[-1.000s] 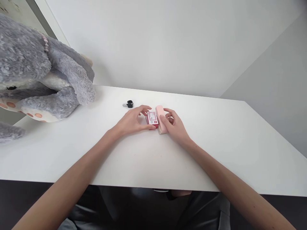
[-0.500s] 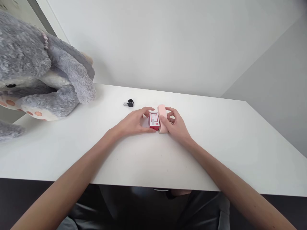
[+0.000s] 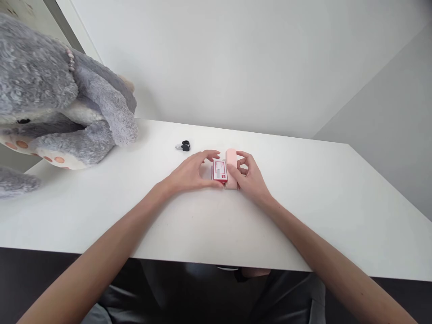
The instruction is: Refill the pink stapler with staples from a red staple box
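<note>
A small red-and-white box (image 3: pixel 220 171) sits on the table against the left side of a pale pink stapler (image 3: pixel 231 157). My left hand (image 3: pixel 193 173) spans the box, its thumb along the near side and its fingertips at the far side. My right hand (image 3: pixel 252 177) grips the stapler, thumb on its left face and fingers curled behind its right side. The underside of the stapler is hidden. Farther back lies a small black-and-silver tool (image 3: pixel 184 146) that looks like a staple remover, apart from both hands.
A big grey plush toy (image 3: pixel 97 99) with a bead string fills the left end of the white table (image 3: pixel 209 229). A white wall (image 3: pixel 216 63) rises behind the table, and a grey wall stands at right. The near table edge crosses above my lap.
The whole view has shifted slightly, so everything appears a little farther right. Both hands keep their places at the box and the stapler.
</note>
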Motion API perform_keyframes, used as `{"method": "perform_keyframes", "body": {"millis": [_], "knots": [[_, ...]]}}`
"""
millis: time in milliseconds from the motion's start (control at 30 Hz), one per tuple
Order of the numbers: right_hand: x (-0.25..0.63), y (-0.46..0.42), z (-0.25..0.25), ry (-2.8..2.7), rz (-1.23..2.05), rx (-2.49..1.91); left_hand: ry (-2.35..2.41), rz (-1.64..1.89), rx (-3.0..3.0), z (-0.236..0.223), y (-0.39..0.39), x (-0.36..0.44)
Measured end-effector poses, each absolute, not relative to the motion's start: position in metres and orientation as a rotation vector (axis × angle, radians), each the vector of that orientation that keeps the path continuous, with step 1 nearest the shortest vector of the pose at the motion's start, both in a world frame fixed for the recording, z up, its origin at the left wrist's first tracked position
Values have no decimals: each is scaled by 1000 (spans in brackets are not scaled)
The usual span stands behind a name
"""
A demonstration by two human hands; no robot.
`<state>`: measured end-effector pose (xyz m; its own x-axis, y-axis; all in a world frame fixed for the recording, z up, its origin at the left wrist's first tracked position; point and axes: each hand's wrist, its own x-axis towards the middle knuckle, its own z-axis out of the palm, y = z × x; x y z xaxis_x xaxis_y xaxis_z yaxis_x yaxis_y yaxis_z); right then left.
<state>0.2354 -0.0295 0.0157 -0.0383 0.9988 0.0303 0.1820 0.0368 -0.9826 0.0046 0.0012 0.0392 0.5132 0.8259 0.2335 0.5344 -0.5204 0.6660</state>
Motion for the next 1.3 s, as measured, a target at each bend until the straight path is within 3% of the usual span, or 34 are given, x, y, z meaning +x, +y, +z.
{"method": "perform_keyframes", "body": {"millis": [167, 300, 467, 800, 1300], "knots": [[235, -29, 15, -1390, 1117, -1301, 1500, 1161, 2311, 29, 15, -4], [234, -30, 15, -1388, 1127, -1296, 1873, 1021, 2294, 14, 27, -18], [234, -30, 15, -1381, 1144, -1303, 1959, 835, 2296, 1, 31, -25], [233, -29, 13, -1366, 1151, -1312, 1572, 663, 2465, 7, 20, -12], [233, -28, 14, -1355, 1177, -1298, 1282, 814, 2409, 13, 10, 4]]}}
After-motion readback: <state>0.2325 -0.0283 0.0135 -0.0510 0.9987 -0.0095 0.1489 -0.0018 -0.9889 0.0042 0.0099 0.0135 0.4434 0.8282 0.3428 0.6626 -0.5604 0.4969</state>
